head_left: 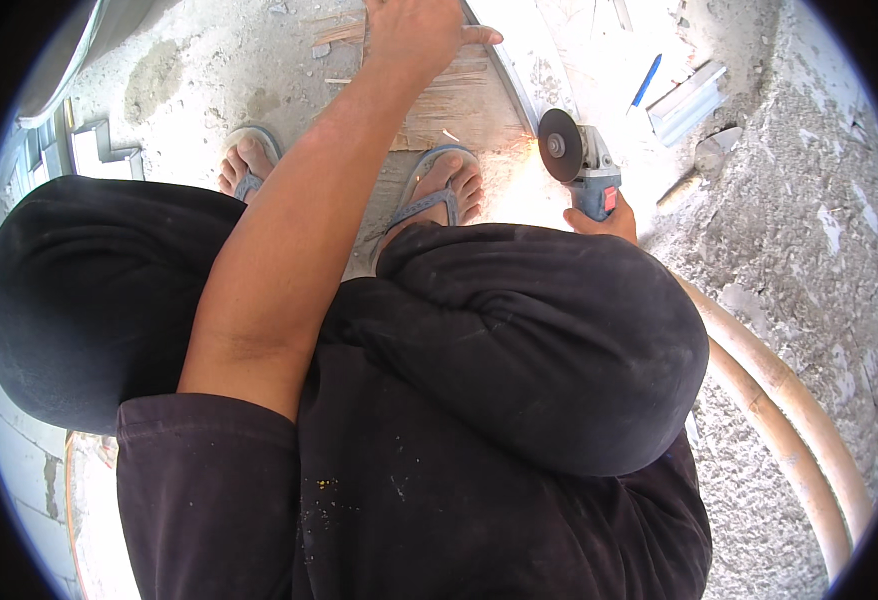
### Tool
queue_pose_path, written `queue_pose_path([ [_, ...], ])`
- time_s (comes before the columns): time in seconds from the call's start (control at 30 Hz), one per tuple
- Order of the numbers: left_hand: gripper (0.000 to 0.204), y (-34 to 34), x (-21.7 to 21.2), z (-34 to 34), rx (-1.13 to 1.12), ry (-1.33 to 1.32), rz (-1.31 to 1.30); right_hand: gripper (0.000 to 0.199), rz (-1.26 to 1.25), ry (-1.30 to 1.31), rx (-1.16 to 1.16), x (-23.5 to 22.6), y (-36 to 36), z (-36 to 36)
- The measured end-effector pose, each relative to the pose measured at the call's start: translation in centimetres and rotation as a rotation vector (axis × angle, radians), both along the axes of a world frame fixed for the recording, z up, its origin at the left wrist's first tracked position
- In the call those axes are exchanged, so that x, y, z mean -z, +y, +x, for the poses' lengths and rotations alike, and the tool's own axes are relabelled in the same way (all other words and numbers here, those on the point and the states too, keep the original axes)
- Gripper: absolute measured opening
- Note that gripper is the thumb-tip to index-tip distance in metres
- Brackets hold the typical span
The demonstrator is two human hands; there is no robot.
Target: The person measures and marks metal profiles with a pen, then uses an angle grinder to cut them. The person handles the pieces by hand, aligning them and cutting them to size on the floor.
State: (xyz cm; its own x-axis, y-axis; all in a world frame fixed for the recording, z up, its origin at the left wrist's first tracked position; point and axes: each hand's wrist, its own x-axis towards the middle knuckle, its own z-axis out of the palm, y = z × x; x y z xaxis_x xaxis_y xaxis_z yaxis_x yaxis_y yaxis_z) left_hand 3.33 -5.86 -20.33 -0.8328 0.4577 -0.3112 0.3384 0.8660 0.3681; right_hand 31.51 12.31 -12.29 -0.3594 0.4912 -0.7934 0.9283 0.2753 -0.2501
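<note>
My right hand (607,221) grips the blue-grey body of an angle grinder (591,188), partly hidden behind my right knee. The grinder's dark cutting disc (560,145) stands at the lower end of a long, thin metal strip (504,70). Orange sparks and a bright glow show beside the disc. At the top edge my left hand (414,38) lies beside the strip, its thumb stretched out over it. The other fingers run mostly out of the picture. A worn, splintered wooden board (449,110) lies under the strip.
My sandalled feet (441,185) stand close to the board and sparks. To the right lie a blue pen (647,80), short metal profile pieces (687,103) and rough concrete. Two pale curved tubes (774,385) run down the right side. More metal profiles (104,145) lie at left.
</note>
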Motion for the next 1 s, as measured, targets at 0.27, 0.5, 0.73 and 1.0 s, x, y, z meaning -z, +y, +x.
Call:
queue_pose_path([
  [0.27,0.131,0.1,-1.7,-0.3,-0.015,-0.152,-0.002,0.053,-0.012,0.079,-0.043,0.6,0.4,1.2],
  [0.5,0.133,0.0,-1.1,-0.3,-0.015,-0.138,-0.011,0.034,0.006,0.183,0.012,1.4,0.2,0.2],
  [0.73,0.133,-0.1,-1.8,0.0,-0.028,-0.129,0.034,0.037,-0.012,0.171,0.022,1.1,0.2,-0.1],
  [1.0,0.134,-0.1,-1.2,-0.2,-0.042,-0.141,0.021,0.052,-0.005,0.138,-0.032,0.6,0.1,-0.2],
])
